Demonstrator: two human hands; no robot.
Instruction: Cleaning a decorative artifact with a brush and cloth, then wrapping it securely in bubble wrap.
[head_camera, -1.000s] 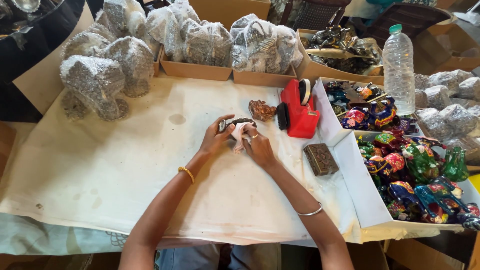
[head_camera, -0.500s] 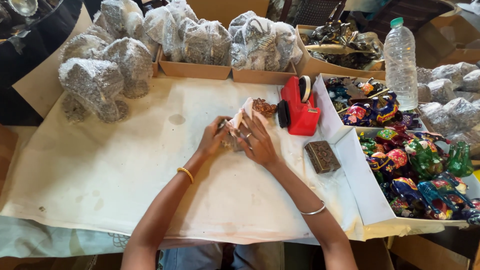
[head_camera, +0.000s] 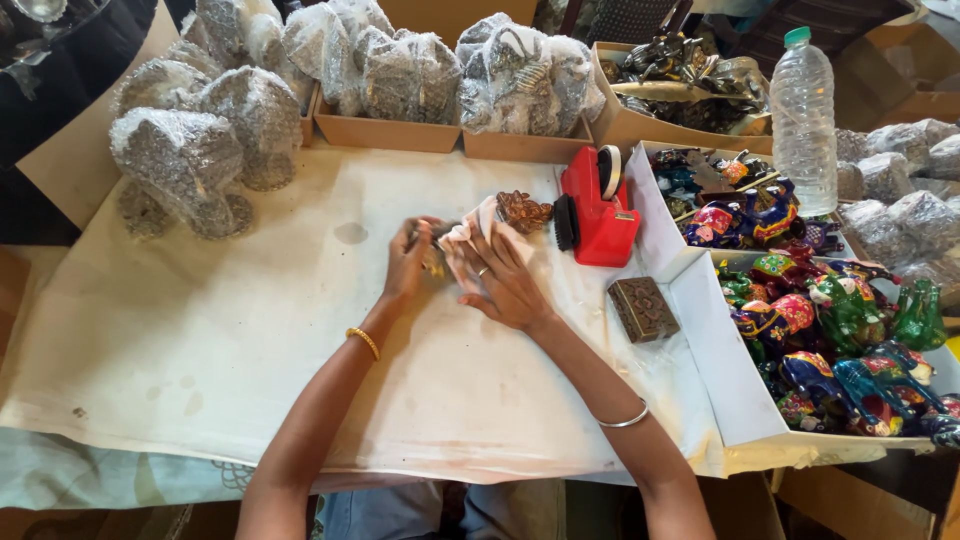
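Both my hands meet at the middle of the paper-covered table (head_camera: 250, 330). My left hand (head_camera: 408, 262) grips a small dark figurine (head_camera: 437, 262), mostly hidden by fingers. My right hand (head_camera: 500, 278) presses a pale sheet of wrapping paper (head_camera: 478, 218) around that figurine. A small brown carved piece (head_camera: 524, 211) lies just beyond my right fingertips. A red tape dispenser (head_camera: 598, 210) stands right of it.
Bubble-wrapped bundles (head_camera: 190, 160) sit at the far left, more in cardboard trays (head_camera: 385, 132) along the back. A carved brown box (head_camera: 643, 309) lies at the right. White trays (head_camera: 700, 340) hold several colourful painted animal figurines (head_camera: 840, 330). A plastic water bottle (head_camera: 806, 120) stands behind.
The pale wrapping paper has come up and folded over the figurine between my hands. My right hand has spread flatter over it; both hands stayed in the same spot.
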